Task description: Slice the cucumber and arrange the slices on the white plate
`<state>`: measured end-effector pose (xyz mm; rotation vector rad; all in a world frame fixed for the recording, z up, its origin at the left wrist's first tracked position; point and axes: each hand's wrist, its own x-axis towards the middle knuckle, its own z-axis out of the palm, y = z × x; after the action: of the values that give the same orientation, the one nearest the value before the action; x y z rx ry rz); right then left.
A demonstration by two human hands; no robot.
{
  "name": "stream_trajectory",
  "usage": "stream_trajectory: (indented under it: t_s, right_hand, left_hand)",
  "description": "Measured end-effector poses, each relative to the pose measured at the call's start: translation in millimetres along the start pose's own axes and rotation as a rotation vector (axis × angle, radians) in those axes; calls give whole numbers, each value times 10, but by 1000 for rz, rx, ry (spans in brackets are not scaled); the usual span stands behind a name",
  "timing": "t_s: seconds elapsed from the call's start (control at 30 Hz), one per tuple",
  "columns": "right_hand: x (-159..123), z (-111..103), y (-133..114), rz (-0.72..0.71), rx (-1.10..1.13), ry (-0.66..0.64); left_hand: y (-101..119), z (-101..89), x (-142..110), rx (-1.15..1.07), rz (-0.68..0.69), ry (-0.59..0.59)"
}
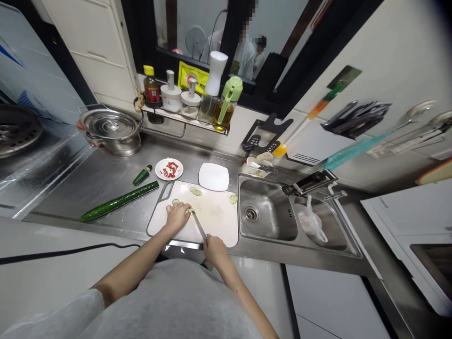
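Observation:
My right hand (pixel 216 250) is closed round the handle of a kitchen knife (pixel 200 227), whose blade points away and to the left over the white cutting board (pixel 215 223). Beside the blade's tip, my left hand (pixel 177 215) is closed, its fingertips at a cucumber slice (pixel 191 211) that they partly hide. Another slice (pixel 175 201) shows just behind that hand. Several overlapping cucumber slices (pixel 195 191) lie near the board's far edge, and a pale green piece (pixel 233 199) sits at its far right corner.
Left of the board lie a long cucumber (pixel 120 201) and a short cucumber piece (pixel 141 177). Behind it stand a plate of chopped red bits (pixel 162 175) and a white dish (pixel 213 177). The sink (pixel 268 226) is at right; a seasoning rack (pixel 187 117) hangs behind.

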<state>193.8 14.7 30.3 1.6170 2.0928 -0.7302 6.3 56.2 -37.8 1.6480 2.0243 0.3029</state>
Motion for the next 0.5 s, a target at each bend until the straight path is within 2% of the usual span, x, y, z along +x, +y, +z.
stream_trajectory:
  t_s: [0.5]
  right_hand:
    - [22,37,-127,37,-9,-27]
  left_hand:
    - [-2,21,4,-8,-3,8]
